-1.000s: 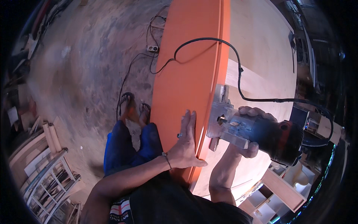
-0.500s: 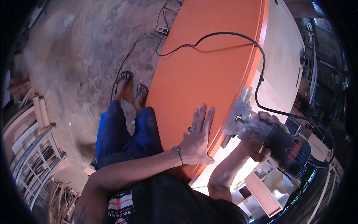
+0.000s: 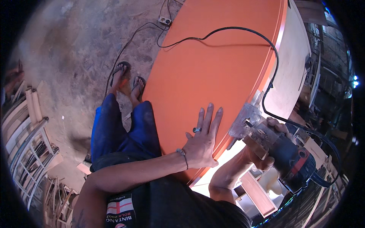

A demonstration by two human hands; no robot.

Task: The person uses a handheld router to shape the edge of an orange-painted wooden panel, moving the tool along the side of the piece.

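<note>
A large orange panel [image 3: 205, 72] lies in front of me, running away toward the top. My left hand [image 3: 201, 146] rests flat on its surface near the right edge, fingers stretched and spread, holding nothing. My right hand [image 3: 262, 157] is wrapped round the body of a trim router [image 3: 291, 159] with a black-and-red housing. The router lies on its side, its clear base [image 3: 243, 119] up against the panel's right edge. A small metal bit shows in the base's opening. Part of my right hand's grip is hidden behind the tool.
The black power cord [image 3: 243, 29] loops from the router across the panel to a socket strip [image 3: 164, 20] on the floor. Below the router stands an open wooden drawer or box [image 3: 258, 193]. A rack of wood strips [image 3: 32, 152] stands at left; offcuts lie at lower right.
The view has shifted a little, so floor and panel sit differently in the picture. The right hand still grips the router at the edge; the left stays flat on the panel.
</note>
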